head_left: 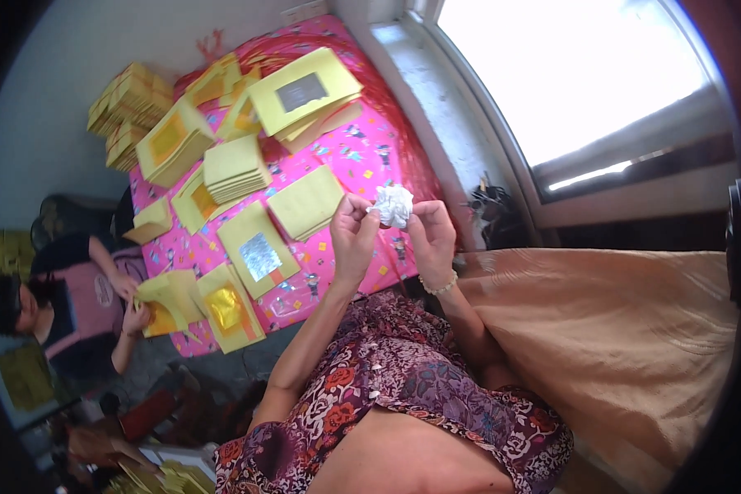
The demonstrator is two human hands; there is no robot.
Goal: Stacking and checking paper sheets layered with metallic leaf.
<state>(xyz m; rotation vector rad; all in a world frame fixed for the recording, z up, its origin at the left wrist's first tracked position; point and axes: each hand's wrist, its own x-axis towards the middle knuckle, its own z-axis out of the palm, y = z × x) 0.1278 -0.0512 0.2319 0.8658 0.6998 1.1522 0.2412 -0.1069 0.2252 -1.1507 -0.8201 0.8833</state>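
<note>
Both my hands hold a crumpled white, paper-like bunch point(394, 203) up over the right edge of the pink patterned table point(317, 263). My left hand point(355, 236) pinches its left side between thumb and fingers. On the other side, my right hand point(433, 234), with a beaded bracelet at the wrist, grips it the same way. Just left of my hands lies a stack of plain yellow paper point(306, 202). Nearer me are a yellow sheet with a silver square point(259, 255) and one with shiny gold foil point(224, 307).
More yellow paper stacks point(235, 169) cover the far table, one topped by a grey square point(302, 92). Tied bundles point(132, 99) stand behind. A co-worker point(78, 305) handles yellow sheets at the left. To my right are a window point(568, 74) and a tan cloth-covered surface point(601, 346).
</note>
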